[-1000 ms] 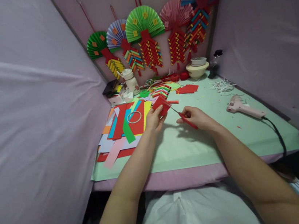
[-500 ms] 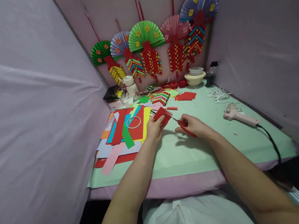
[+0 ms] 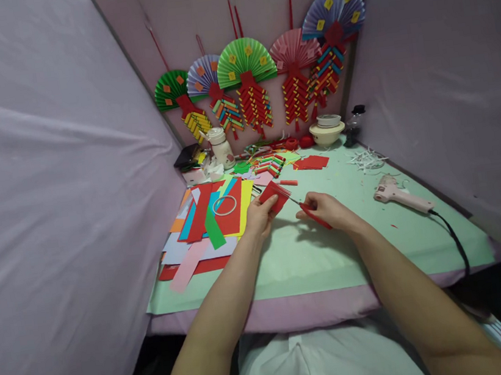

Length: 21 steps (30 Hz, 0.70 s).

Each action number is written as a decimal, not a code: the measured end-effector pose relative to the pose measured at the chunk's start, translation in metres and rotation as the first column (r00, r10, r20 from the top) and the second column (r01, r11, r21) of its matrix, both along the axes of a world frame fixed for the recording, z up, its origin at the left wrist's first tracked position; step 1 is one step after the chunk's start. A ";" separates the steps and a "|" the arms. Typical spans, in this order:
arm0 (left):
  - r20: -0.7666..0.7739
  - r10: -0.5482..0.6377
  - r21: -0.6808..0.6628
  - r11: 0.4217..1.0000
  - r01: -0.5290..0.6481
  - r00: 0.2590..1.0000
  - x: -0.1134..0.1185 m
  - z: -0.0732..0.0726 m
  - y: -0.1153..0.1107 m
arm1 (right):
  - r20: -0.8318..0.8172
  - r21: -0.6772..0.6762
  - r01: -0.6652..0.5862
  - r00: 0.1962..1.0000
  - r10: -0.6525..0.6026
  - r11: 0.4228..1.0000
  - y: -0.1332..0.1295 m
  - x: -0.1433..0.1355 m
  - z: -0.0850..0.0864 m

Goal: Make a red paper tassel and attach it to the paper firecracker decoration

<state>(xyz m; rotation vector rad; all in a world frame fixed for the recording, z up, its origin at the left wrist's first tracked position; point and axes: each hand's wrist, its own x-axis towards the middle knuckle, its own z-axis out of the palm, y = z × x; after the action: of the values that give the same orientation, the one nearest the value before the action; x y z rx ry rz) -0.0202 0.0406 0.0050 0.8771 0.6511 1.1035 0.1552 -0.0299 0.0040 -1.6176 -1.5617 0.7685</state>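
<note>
My left hand (image 3: 261, 215) is closed on a piece of red paper (image 3: 276, 196), the thumb lying on top. Thin slits run along the paper's upper right edge, so it looks like a fringe. Red-handled scissors (image 3: 315, 216) are in my right hand (image 3: 324, 207), fingers wrapped round the handles. Their blades point left and reach the paper's fringed edge; whether they are parted I cannot tell. Both hands are raised over the green-covered table (image 3: 316, 265).
Coloured paper sheets (image 3: 237, 223) with a white ring (image 3: 224, 206) lie at left. A glue gun (image 3: 402, 195) rests at right, near white paper shreds (image 3: 367, 160). Red paper pieces (image 3: 312, 162), a white jar (image 3: 220, 148) and a bowl (image 3: 327, 133) are behind. Paper fans (image 3: 246, 62) hang on the wall.
The red paper and scissors have shifted very slightly right and down. My right fingers have drawn a little closer round the handles. Both hands keep their hold.
</note>
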 end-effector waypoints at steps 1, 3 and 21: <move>0.001 -0.002 -0.003 1.000 0.002 1.000 0.000 0.000 0.000 | 0.000 0.001 -0.001 1.000 0.001 1.000 0.000 0.000 0.000; -0.002 -0.009 -0.014 1.000 0.009 1.000 0.000 0.000 0.000 | 0.005 0.003 -0.001 1.000 0.001 1.000 0.000 0.000 0.000; -0.003 0.019 -0.037 0.999 -0.019 1.000 -0.001 -0.001 0.004 | 0.022 -0.003 -0.018 1.000 0.019 1.000 0.001 -0.001 -0.003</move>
<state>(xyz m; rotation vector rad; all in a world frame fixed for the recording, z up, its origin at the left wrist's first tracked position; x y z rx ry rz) -0.0216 0.0441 0.0039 0.8423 0.6812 1.1042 0.1542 -0.0290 0.0005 -1.6207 -1.5935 0.7660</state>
